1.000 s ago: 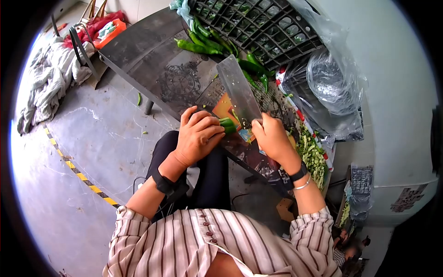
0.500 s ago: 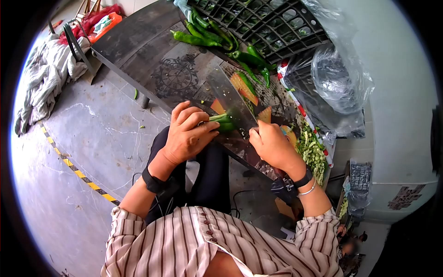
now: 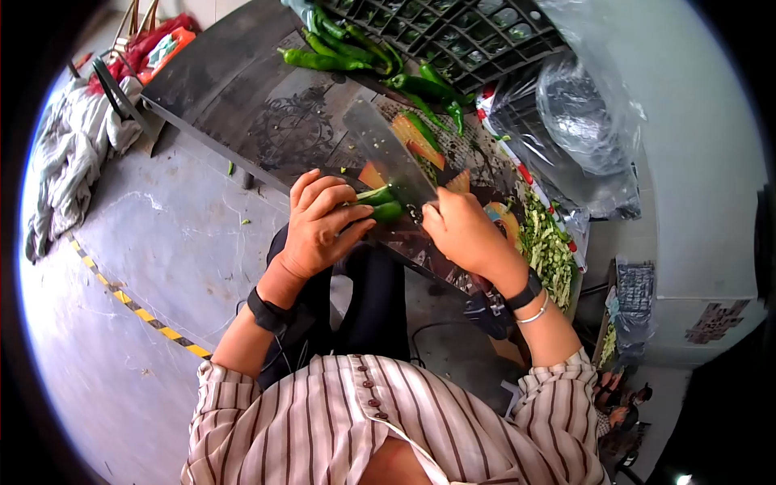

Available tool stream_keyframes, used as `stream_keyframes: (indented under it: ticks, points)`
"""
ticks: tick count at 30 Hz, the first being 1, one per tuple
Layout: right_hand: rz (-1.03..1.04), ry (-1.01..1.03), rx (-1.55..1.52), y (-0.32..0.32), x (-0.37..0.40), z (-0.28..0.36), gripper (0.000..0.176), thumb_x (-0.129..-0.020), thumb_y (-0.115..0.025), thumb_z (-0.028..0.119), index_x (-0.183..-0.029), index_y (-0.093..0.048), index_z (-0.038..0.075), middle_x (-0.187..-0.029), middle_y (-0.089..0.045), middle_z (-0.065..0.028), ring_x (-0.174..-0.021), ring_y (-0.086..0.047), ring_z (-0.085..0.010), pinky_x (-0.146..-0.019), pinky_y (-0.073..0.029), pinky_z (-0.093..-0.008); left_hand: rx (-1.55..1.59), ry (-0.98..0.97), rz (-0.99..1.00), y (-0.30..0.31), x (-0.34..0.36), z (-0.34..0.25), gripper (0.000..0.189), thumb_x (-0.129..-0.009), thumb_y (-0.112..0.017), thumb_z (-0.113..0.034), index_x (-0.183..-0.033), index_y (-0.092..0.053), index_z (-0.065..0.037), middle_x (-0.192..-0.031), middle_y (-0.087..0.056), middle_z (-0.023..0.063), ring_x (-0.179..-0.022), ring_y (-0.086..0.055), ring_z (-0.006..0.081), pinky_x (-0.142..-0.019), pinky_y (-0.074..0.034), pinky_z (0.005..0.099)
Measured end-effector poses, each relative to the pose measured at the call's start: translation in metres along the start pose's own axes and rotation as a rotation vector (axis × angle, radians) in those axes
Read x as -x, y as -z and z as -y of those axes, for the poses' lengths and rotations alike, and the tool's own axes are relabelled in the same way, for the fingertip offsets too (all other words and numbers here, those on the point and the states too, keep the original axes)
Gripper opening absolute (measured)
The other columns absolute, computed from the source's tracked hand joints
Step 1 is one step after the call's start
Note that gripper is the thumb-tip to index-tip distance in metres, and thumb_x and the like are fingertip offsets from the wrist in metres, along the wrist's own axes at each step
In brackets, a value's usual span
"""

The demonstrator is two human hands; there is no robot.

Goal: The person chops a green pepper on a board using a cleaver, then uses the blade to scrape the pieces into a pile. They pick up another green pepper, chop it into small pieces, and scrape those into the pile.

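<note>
My left hand (image 3: 327, 220) presses cut green chili peppers (image 3: 385, 212) down at the table's near edge, its fingers curled over their left ends. In my right hand (image 3: 470, 232) is the handle of a cleaver (image 3: 390, 149). The broad blade slants up and left, right beside the peppers' cut ends. Small green bits lie around the blade. Beyond it, a longer green pepper piece (image 3: 422, 129) rests on the patterned tabletop. To the right of my right hand is a heap of chopped green pepper (image 3: 548, 250).
Whole green peppers (image 3: 327, 61) lie at the back of the dark table (image 3: 206, 77), beside a black plastic crate (image 3: 453, 36). Clear plastic wrapping (image 3: 578, 121) stands at the right. Grey cloth (image 3: 85, 137) is piled on the left, above yellow-black floor tape (image 3: 133, 307).
The whole view has shifted a little, so the table and hands appear farther left. Both hands keep their holds, and the cleaver stays beside the peppers.
</note>
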State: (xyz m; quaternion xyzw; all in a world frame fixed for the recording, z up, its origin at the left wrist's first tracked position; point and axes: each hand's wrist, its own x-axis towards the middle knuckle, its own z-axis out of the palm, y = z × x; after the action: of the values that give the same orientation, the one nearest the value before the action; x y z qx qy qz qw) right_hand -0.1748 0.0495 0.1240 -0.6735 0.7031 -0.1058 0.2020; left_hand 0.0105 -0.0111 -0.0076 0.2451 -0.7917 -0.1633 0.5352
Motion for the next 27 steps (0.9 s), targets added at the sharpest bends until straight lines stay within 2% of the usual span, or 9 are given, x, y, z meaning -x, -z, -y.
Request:
stream_keyframes:
  ticks: [9, 11, 14, 18, 19, 20, 22, 23, 27]
  points:
    - [-0.088, 0.076, 0.026, -0.013, -0.013, -0.012, 0.023, -0.085, -0.052, 0.014, -0.079, -0.055, -0.008, -0.073, -0.059, -0.0289, -0.072, -0.060, -0.0441, -0.066, -0.048, -0.0483, -0.013, -0.005, -0.040, -0.001, 0.001, -0.005, 0.024, -0.064, -0.080, -0.016, -0.085, -0.071, -0.013, -0.095, -0.056, 0.0029, -0.102, -0.052, 0.0247, -0.101, -0.035, 0.0469]
    - [-0.202, 0.054, -0.145, -0.017, -0.013, -0.028, 0.022, -0.088, -0.049, 0.012, -0.080, -0.051, -0.007, -0.054, -0.054, -0.0177, -0.042, -0.055, -0.0276, -0.047, -0.045, -0.0397, 0.006, -0.004, -0.023, 0.000, 0.001, -0.003, 0.024, -0.064, -0.080, -0.016, -0.086, -0.071, -0.013, -0.094, -0.056, 0.0029, -0.102, -0.052, 0.0246, -0.100, -0.035, 0.0471]
    - [-0.190, 0.072, -0.151, -0.006, 0.004, -0.026, 0.021, -0.090, -0.049, 0.012, -0.080, -0.052, -0.006, -0.052, -0.054, -0.0127, -0.038, -0.053, -0.0184, -0.041, -0.043, -0.0337, 0.035, -0.005, -0.025, 0.000, 0.000, -0.003, 0.022, -0.065, -0.079, -0.016, -0.086, -0.070, -0.014, -0.094, -0.055, 0.0035, -0.102, -0.053, 0.0249, -0.100, -0.034, 0.0477]
    - [-0.159, 0.100, -0.057, 0.001, 0.020, -0.007, 0.023, -0.091, -0.051, 0.014, -0.079, -0.053, -0.005, -0.053, -0.056, -0.0143, -0.039, -0.054, -0.0178, -0.041, -0.043, -0.0323, 0.011, -0.003, -0.017, 0.001, 0.001, -0.003, 0.022, -0.067, -0.077, -0.018, -0.086, -0.070, -0.014, -0.094, -0.055, 0.0025, -0.101, -0.053, 0.0233, -0.101, -0.035, 0.0455]
    - [-0.132, 0.056, -0.060, 0.000, 0.021, -0.004, 0.024, -0.090, -0.052, 0.015, -0.079, -0.052, -0.006, -0.056, -0.056, -0.0208, -0.044, -0.057, -0.0294, -0.045, -0.043, -0.0378, 0.019, 0.000, -0.029, 0.000, 0.000, -0.003, 0.022, -0.066, -0.077, -0.018, -0.086, -0.070, -0.014, -0.094, -0.055, 0.0025, -0.100, -0.053, 0.0233, -0.100, -0.035, 0.0454]
    - [-0.125, 0.057, -0.055, -0.002, 0.022, -0.004, 0.024, -0.090, -0.052, 0.015, -0.079, -0.052, -0.006, -0.056, -0.056, -0.0208, -0.044, -0.057, -0.0294, -0.045, -0.043, -0.0378, 0.025, 0.009, -0.043, 0.000, 0.000, -0.003, 0.022, -0.066, -0.078, -0.018, -0.086, -0.070, -0.014, -0.094, -0.055, 0.0026, -0.100, -0.053, 0.0233, -0.100, -0.035, 0.0452]
    - [-0.149, 0.158, 0.020, -0.004, 0.020, -0.002, 0.023, -0.088, -0.052, 0.014, -0.079, -0.051, -0.007, -0.062, -0.054, -0.0270, -0.059, -0.057, -0.0426, -0.051, -0.043, -0.0440, 0.028, 0.024, -0.052, 0.000, 0.001, -0.003, 0.021, -0.067, -0.078, -0.019, -0.086, -0.070, -0.014, -0.094, -0.055, 0.0022, -0.099, -0.054, 0.0225, -0.101, -0.035, 0.0450]
    - [-0.055, 0.054, 0.014, -0.002, 0.021, 0.001, 0.023, -0.089, -0.050, 0.014, -0.080, -0.052, -0.007, -0.070, -0.056, -0.0300, -0.070, -0.057, -0.0462, -0.062, -0.046, -0.0491, 0.038, 0.026, -0.044, 0.000, 0.001, -0.003, 0.022, -0.066, -0.078, -0.017, -0.086, -0.070, -0.014, -0.094, -0.055, 0.0028, -0.099, -0.053, 0.0234, -0.100, -0.035, 0.0461]
    - [-0.016, 0.038, 0.046, -0.002, 0.019, 0.005, 0.023, -0.088, -0.050, 0.014, -0.079, -0.051, -0.007, -0.069, -0.056, -0.0304, -0.071, -0.057, -0.0468, -0.063, -0.046, -0.0496, 0.035, 0.033, -0.044, 0.000, 0.000, -0.003, 0.019, -0.068, -0.078, -0.019, -0.085, -0.070, -0.014, -0.092, -0.055, 0.0015, -0.096, -0.055, 0.0204, -0.101, -0.035, 0.0447]
